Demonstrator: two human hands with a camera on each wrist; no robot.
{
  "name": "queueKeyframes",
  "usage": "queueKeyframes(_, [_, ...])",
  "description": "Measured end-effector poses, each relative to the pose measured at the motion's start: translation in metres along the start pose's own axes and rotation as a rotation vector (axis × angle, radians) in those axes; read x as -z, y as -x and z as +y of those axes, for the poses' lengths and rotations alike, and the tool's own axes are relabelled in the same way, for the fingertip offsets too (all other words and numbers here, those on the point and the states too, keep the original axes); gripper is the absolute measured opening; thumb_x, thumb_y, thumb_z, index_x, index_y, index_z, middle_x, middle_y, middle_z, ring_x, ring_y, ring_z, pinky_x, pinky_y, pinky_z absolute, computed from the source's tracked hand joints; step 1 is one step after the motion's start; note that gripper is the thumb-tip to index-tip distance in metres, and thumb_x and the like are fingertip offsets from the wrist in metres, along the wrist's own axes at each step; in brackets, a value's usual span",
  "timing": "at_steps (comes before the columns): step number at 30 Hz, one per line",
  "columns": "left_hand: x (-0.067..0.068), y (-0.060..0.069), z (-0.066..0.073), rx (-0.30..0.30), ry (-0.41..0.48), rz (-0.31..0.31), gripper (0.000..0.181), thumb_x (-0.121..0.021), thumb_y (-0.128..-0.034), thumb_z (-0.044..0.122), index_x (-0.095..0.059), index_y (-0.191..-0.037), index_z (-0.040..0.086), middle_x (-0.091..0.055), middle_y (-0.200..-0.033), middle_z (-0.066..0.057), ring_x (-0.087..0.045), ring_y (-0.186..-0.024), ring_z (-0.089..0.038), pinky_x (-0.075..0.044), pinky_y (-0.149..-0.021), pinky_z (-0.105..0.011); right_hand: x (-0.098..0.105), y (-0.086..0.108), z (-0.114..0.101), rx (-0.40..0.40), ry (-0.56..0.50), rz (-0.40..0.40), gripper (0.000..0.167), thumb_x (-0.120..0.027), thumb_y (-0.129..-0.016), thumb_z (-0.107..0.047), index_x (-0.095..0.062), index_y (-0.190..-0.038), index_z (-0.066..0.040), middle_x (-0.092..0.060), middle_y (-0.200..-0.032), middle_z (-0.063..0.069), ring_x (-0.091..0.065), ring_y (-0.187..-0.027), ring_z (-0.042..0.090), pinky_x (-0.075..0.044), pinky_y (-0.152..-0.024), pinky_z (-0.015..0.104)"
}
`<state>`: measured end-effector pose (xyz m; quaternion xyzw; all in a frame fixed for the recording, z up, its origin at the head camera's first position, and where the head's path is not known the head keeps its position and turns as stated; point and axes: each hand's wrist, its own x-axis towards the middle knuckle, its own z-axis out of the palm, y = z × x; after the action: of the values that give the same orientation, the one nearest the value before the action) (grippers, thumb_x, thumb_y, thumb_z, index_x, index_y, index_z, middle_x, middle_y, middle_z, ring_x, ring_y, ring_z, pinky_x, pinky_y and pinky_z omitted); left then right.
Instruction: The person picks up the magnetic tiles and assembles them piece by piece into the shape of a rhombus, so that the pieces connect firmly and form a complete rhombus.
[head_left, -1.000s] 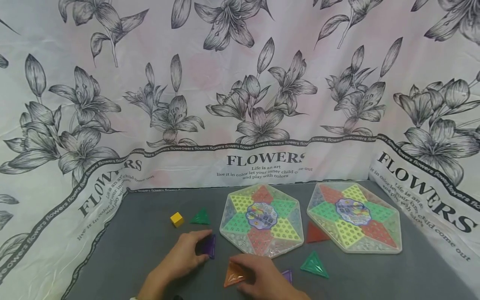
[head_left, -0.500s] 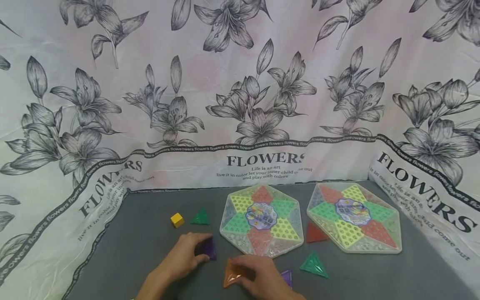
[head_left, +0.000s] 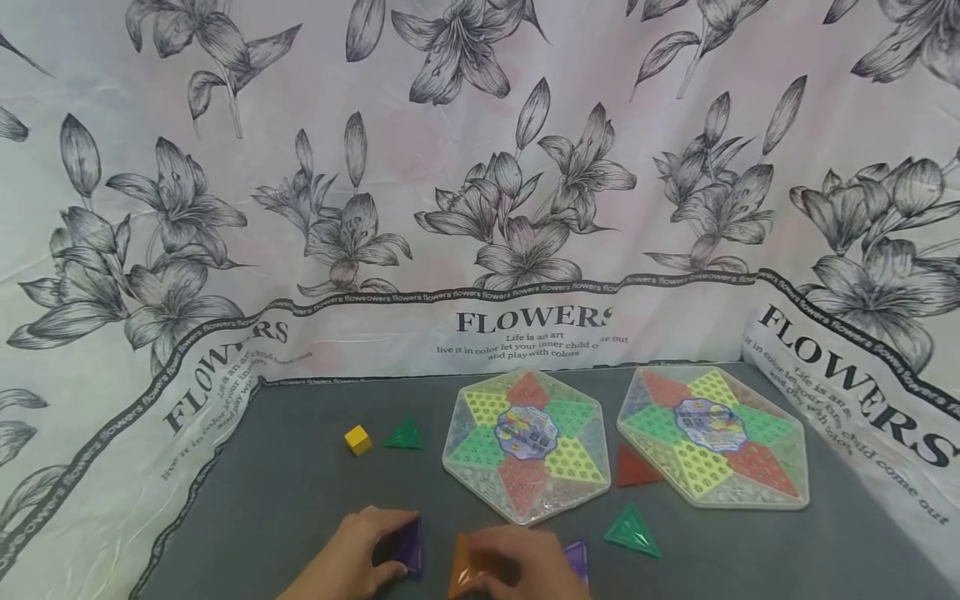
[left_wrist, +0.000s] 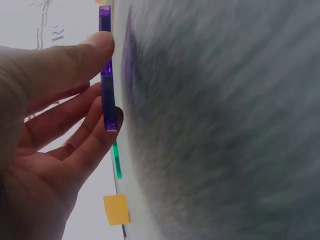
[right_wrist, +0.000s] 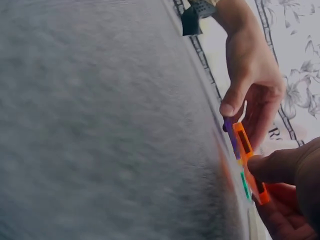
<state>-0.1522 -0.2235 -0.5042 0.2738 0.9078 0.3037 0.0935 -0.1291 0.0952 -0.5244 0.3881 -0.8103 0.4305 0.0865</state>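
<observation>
The left hand [head_left: 358, 550] pinches one purple triangle [head_left: 413, 548]; the right hand [head_left: 528, 560], one orange triangle [head_left: 461, 567]. Beyond them lie two hexagonal boards [head_left: 517, 492] [head_left: 705, 471].

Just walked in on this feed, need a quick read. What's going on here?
A person is handling two triangular tiles. The left hand grips a purple tile, the right hand an orange tile; the head view shows a gap between them. A second purple tile is partly hidden by the right hand, with a green tile farther right. Beyond the hands are a yellow cube and two hexagonal boards.
</observation>
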Motion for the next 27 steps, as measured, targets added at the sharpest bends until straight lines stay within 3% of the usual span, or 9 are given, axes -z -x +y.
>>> queueKeyframes(3, [-0.017, 0.002, -0.024, 0.004, 0.047, -0.052, 0.059, -0.092, -0.0893, 0.02, -0.071, -0.144, 0.012, -0.077, -0.136, -0.005, -0.07, -0.118, -0.018, -0.062, -0.094, -0.04, -0.004, 0.004, 0.004, 0.037, 0.011, -0.033, 0.03, -0.084, -0.092, -0.008, -0.08, -0.121, -0.007, -0.081, -0.12, 0.011, -0.079, -0.109, 0.02, -0.064, -0.087, 0.027])
queueKeyframes(6, [-0.031, 0.003, -0.04, -0.042, 0.035, -0.057, 0.059, -0.091, -0.0901, 0.023, -0.07, -0.145, 0.013, -0.076, -0.137, -0.005, -0.068, -0.117, -0.015, -0.061, -0.091, -0.036, -0.008, 0.007, 0.008, 0.075, 0.054, -0.037, 0.025, -0.082, -0.092, -0.011, -0.081, -0.117, -0.007, -0.082, -0.116, 0.011, -0.08, -0.105, 0.019, -0.064, -0.084, 0.025])
queueKeyframes(10, [-0.034, 0.002, -0.035, -0.077, 0.023, -0.066, 0.058, -0.089, -0.092, 0.021, -0.069, -0.145, 0.009, -0.075, -0.138, -0.009, -0.067, -0.117, -0.019, -0.061, -0.091, -0.038, -0.01, 0.008, 0.011, 0.108, 0.085, -0.008, 0.026, -0.084, -0.091, -0.01, -0.081, -0.116, -0.008, -0.081, -0.116, 0.01, -0.079, -0.103, 0.019, -0.064, -0.085, 0.024])
queueKeyframes(13, [-0.039, -0.003, -0.036, -0.066, 0.027, -0.096, 0.057, -0.088, -0.0929, 0.023, -0.07, -0.146, 0.014, -0.075, -0.141, -0.001, -0.067, -0.12, -0.013, -0.06, -0.095, -0.037, -0.012, 0.006, 0.011, 0.147, 0.098, 0.008, 0.026, -0.084, -0.09, -0.009, -0.081, -0.116, -0.009, -0.081, -0.116, 0.009, -0.079, -0.103, 0.019, -0.063, -0.086, 0.023])
queueKeyframes(16, [-0.046, -0.005, -0.038, -0.105, 0.041, -0.092, 0.052, -0.082, -0.0981, 0.032, -0.07, -0.146, 0.017, -0.073, -0.143, 0.005, -0.065, -0.123, -0.008, -0.059, -0.097, -0.034, -0.014, 0.004, 0.011, 0.183, 0.109, 0.014, 0.025, -0.083, -0.09, -0.007, -0.081, -0.115, -0.009, -0.081, -0.116, 0.009, -0.08, -0.103, 0.019, -0.062, -0.087, 0.021])
queueKeyframes(20, [-0.038, -0.005, -0.015, -0.161, 0.144, -0.097, 0.048, -0.074, -0.104, 0.037, -0.07, -0.146, 0.014, -0.074, -0.143, 0.001, -0.064, -0.123, -0.007, -0.056, -0.096, -0.031, -0.017, 0.001, 0.011, 0.208, 0.103, 0.0, 0.029, -0.084, -0.088, -0.004, -0.08, -0.117, -0.008, -0.081, -0.118, 0.011, -0.08, -0.104, 0.019, -0.061, -0.088, 0.02])
queueKeyframes(23, [-0.033, -0.004, -0.002, -0.19, 0.192, -0.101, 0.047, -0.072, -0.1049, 0.032, -0.068, -0.148, 0.013, -0.074, -0.143, -0.002, -0.062, -0.125, -0.008, -0.056, -0.097, -0.032, -0.017, 0.001, 0.011, 0.215, 0.079, -0.013, 0.03, -0.083, -0.089, -0.004, -0.079, -0.119, -0.006, -0.081, -0.12, 0.012, -0.079, -0.106, 0.019, -0.061, -0.089, 0.019])
queueKeyframes(27, [-0.044, -0.006, -0.016, -0.194, 0.165, -0.101, 0.048, -0.069, -0.1073, 0.034, -0.065, -0.152, 0.017, -0.072, -0.146, 0.0, -0.062, -0.131, -0.01, -0.056, -0.101, -0.034, -0.016, 0.003, 0.013, 0.2, 0.057, -0.034, 0.029, -0.082, -0.092, -0.006, -0.079, -0.121, -0.007, -0.081, -0.121, 0.011, -0.079, -0.109, 0.018, -0.06, -0.091, 0.02])
